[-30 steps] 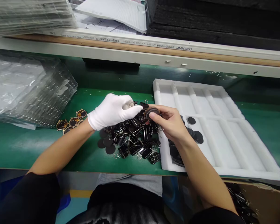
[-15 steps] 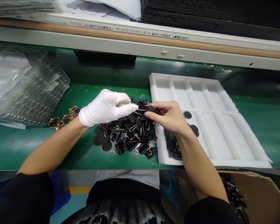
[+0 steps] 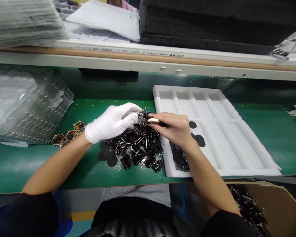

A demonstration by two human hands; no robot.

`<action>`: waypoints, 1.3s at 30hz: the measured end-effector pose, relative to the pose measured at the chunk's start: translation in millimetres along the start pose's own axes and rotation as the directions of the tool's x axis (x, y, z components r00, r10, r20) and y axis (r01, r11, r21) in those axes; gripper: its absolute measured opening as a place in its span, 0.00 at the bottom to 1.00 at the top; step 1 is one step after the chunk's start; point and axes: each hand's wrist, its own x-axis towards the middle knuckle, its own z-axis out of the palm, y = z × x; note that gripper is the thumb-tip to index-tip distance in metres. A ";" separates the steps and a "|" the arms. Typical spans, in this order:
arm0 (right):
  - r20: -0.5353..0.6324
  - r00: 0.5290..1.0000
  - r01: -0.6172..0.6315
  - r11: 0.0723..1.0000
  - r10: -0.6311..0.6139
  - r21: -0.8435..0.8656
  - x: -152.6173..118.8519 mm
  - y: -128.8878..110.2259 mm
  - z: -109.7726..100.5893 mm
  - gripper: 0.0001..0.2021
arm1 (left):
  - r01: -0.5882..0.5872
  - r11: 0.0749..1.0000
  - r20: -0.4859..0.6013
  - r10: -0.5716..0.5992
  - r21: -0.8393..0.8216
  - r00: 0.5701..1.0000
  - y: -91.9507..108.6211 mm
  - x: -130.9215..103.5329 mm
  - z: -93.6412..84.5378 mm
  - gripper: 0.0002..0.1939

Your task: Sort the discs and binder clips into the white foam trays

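My left hand point(image 3: 113, 121), in a white glove, pinches a black binder clip point(image 3: 140, 117) by its wire handles. My bare right hand point(image 3: 176, 128) grips a dark part with a pale, shiny edge point(image 3: 153, 120); fingers hide most of it. Clip and part meet between the two hands; whether the clip's jaws are on the part I cannot tell. Directly below lies a heap of black binder clips point(image 3: 140, 148). Flat black discs point(image 3: 109, 153) rest at the heap's left side. Several gold-rimmed round pieces like watch cases point(image 3: 71, 135) lie by my left wrist.
A white foam tray point(image 3: 213, 118) with long slots is on the right, with black discs point(image 3: 200, 140) in its near-left part. Stacked clear plastic trays point(image 3: 27, 105) stand at left. A shelf edge point(image 3: 148, 62) crosses behind. Below right, a cardboard box point(image 3: 281, 210) holds dark parts.
The view has tipped up slightly, showing more of the shelf. My right hand has turned the held part, so its pale edge now shows. The gloved hand still grips the binder clip.
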 end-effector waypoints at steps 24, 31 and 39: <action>0.190 0.938 -0.309 0.948 0.291 0.073 21.5 -10.1 -11.3 0.19 | 0.035 0.989 -0.090 -0.022 0.145 0.996 -2.4 1.8 10.3 0.24; 0.279 0.917 -0.198 0.932 0.285 -0.302 80.1 58.6 -74.4 0.11 | 0.026 0.876 -0.019 -0.019 0.481 1.000 -3.8 -1.1 -2.7 0.36; -0.093 0.890 -0.432 0.762 0.446 -0.483 126.0 191.1 -91.8 0.12 | 0.027 0.773 0.083 -0.103 0.634 0.991 -1.7 -7.5 -34.9 0.31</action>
